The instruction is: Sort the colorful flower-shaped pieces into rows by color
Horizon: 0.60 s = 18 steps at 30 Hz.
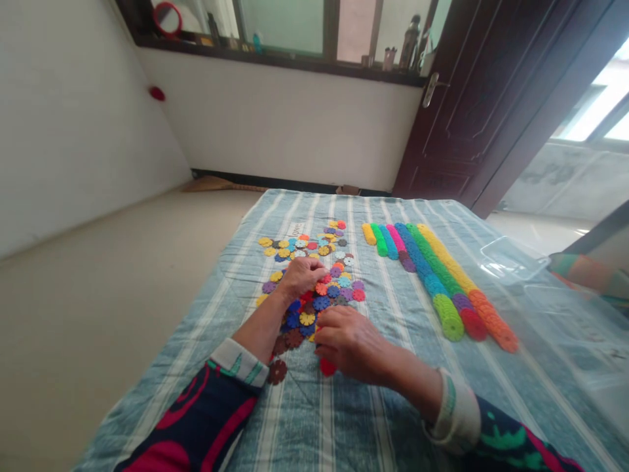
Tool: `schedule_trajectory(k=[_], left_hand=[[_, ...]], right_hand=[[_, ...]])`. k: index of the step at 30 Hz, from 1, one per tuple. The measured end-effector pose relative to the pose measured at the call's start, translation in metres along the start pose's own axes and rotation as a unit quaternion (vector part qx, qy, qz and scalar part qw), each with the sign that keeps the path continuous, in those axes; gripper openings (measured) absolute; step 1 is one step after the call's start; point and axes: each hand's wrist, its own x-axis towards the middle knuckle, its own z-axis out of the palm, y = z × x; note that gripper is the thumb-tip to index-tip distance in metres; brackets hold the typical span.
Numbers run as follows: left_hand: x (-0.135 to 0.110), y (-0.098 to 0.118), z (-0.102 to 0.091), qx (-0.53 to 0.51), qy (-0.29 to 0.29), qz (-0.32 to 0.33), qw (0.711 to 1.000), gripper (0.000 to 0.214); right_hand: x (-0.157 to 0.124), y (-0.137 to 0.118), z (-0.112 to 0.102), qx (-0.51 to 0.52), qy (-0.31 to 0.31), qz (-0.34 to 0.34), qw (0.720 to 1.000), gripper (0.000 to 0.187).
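A scatter of small flower-shaped plastic discs (314, 275) in many colours lies on the striped cloth (354, 406). My left hand (302, 275) rests among them with fingers pinched on a red disc. Nearer to me, my right hand (346, 344) is curled around a short stack of red discs (327, 367), which pokes out below the fingers. To the right lie several long rods of stacked discs (437, 275) in yellow, green, blue, pink, purple, red and orange, side by side.
A clear plastic box (511, 259) and a larger clear lid (580, 328) sit at the right of the cloth. A dark door (472, 98) stands behind. Bare floor (98, 295) lies to the left. Something striped (590, 275) shows at the right edge.
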Motion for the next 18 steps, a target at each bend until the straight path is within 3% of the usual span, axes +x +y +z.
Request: schedule_trajectory(k=[4, 8, 13, 18], left_hand=[[0.002, -0.004, -0.001, -0.017, -0.012, -0.007, 1.000, 0.023], [0.003, -0.007, -0.002, -0.026, -0.031, -0.020, 0.999, 0.023], [0.002, -0.006, -0.004, -0.044, -0.052, -0.031, 0.997, 0.024], [-0.002, -0.001, -0.007, -0.057, -0.066, -0.040, 0.995, 0.024]], right_hand=[[0.010, -0.032, 0.009, 0.022, -0.010, -0.034, 0.999, 0.010], [0.015, -0.048, 0.019, 0.012, -0.020, -0.051, 0.998, 0.012], [0.012, -0.046, 0.028, -0.023, -0.019, -0.062, 0.998, 0.013], [0.003, -0.032, 0.028, -0.017, 0.006, -0.020, 1.000, 0.012]])
